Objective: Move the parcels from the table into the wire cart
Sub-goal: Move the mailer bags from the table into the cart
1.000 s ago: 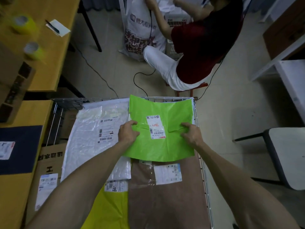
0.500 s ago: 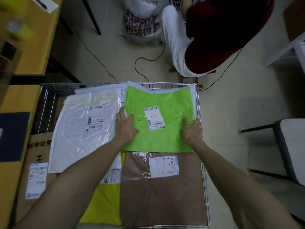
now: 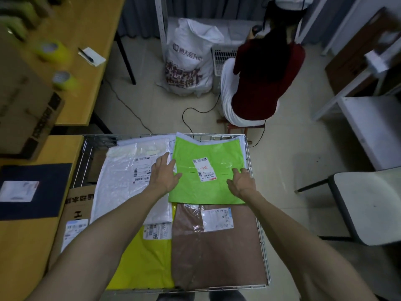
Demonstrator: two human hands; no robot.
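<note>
Green parcel lies flat in wire cart, lengthwise front-to-back, left hand and right hand flat-fingered at its edges.

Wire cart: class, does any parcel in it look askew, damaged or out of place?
Only slightly: the green parcel lies a little skewed in the far right corner of the wire cart, its far edge buckled. Nothing looks torn or spilled.

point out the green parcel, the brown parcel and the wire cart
green parcel [image 3: 206, 191]: head view, bare plastic below its label
brown parcel [image 3: 217, 257]: head view, middle of top
wire cart [image 3: 261, 235]: head view, right rim
</note>
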